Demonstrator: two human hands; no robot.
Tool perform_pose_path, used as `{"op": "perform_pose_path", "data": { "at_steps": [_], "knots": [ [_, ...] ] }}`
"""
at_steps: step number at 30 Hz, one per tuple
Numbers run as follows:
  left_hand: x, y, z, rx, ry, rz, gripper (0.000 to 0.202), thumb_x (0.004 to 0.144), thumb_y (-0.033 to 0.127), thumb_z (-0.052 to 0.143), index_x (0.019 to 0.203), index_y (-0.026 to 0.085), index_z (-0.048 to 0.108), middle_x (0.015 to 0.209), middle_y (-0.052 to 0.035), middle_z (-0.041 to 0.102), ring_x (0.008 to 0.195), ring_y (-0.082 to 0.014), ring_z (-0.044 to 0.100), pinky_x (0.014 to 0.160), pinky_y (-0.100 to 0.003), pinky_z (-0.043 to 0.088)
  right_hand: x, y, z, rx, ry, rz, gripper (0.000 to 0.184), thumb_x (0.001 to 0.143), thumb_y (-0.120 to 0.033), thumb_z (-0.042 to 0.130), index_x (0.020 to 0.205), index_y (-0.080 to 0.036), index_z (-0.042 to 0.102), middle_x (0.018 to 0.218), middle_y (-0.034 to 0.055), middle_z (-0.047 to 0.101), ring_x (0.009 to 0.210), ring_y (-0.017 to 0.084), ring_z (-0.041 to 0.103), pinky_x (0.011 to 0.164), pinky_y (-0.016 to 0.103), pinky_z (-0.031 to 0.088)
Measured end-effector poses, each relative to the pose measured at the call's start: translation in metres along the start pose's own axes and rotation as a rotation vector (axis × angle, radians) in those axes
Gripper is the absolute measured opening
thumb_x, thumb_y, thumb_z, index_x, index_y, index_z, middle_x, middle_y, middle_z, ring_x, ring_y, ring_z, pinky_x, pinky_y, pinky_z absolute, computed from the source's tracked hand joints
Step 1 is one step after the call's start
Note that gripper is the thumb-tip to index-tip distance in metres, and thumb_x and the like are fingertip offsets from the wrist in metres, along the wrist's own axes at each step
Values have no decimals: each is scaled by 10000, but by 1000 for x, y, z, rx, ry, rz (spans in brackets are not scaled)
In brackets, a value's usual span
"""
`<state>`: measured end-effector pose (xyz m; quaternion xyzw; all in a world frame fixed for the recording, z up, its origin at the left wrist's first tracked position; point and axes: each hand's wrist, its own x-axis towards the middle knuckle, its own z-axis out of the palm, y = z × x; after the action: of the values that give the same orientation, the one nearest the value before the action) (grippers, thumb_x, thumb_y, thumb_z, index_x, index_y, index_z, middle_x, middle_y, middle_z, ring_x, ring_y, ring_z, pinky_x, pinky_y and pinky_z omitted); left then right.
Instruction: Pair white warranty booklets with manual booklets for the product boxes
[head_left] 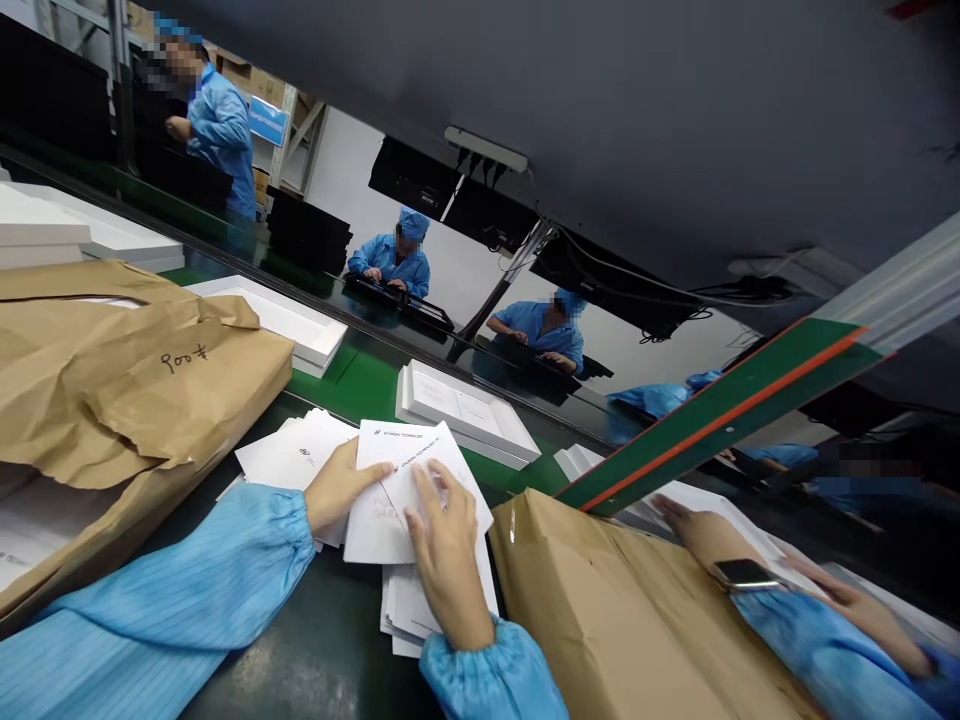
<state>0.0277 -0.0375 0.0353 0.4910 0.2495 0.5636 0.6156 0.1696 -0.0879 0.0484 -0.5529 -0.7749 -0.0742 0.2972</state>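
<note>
My left hand (337,490) grips the left edge of a white printed booklet (390,455), thumb on top, fingers closed under it. My right hand (446,550) lies on the same booklet, fingers curled and pressing its right half. Under them sits a loose stack of similar white booklets (409,610) on the dark table. More white leaflets (289,455) fan out to the left. Both my sleeves are light blue.
Torn brown paper packages lie at left (142,380) and right (600,600). A co-worker's hand with a watch (739,570) rests at right. White foam trays (465,405) ride a green conveyor (360,385). Several people in blue work behind it.
</note>
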Motion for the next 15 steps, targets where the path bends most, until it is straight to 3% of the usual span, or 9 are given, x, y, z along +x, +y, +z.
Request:
{"op": "perform_pose_path", "data": {
  "at_steps": [3, 4, 8, 10, 12, 15],
  "knots": [
    [4, 4, -6, 14, 26, -14, 360, 640, 269, 553, 964, 127, 489, 990, -93, 562, 895, -223, 517, 750, -338, 409, 6, 23, -12, 197, 109, 222, 473, 709, -363, 452, 1136, -187, 351, 1159, 114, 346, 1057, 261, 308, 871, 447, 249],
    [5, 5, -8, 11, 26, -15, 358, 639, 272, 554, 963, 132, 487, 991, -90, 561, 889, -221, 520, 739, -330, 414, 6, 31, -14, 332, 84, 323, 493, 690, -382, 476, 1121, -174, 358, 1139, 124, 373, 1038, 264, 340, 856, 444, 272],
    [10, 8, -16, -41, 50, -17, 380, 634, 282, 564, 974, 141, 471, 1003, -92, 552, 871, -217, 528, 719, -320, 420, 1, 49, -13, 1065, -331, 583, 446, 653, -427, 514, 1005, -163, 442, 950, 117, 542, 842, 254, 513, 681, 403, 417],
    [12, 7, -19, -110, 67, -19, 414, 633, 289, 568, 1000, 135, 454, 1004, -102, 551, 867, -215, 530, 728, -325, 416, -3, 47, -5, 1259, -464, 650, 455, 611, -425, 565, 966, -154, 476, 875, 110, 583, 763, 249, 548, 595, 382, 445],
    [14, 6, -21, -201, 57, -47, 448, 639, 306, 562, 1030, 129, 434, 995, -116, 554, 856, -213, 534, 730, -330, 414, -5, 43, 3, 1311, -467, 722, 444, 591, -397, 599, 939, -140, 500, 826, 108, 603, 727, 242, 561, 549, 362, 456],
    [12, 4, -21, -264, -66, -124, 451, 655, 331, 540, 1047, 134, 434, 974, -128, 562, 841, -211, 540, 712, -325, 419, -4, 39, 11, 1357, -314, 796, 394, 619, -351, 592, 942, -143, 503, 828, 93, 611, 751, 221, 561, 568, 343, 463]
  ]
}}
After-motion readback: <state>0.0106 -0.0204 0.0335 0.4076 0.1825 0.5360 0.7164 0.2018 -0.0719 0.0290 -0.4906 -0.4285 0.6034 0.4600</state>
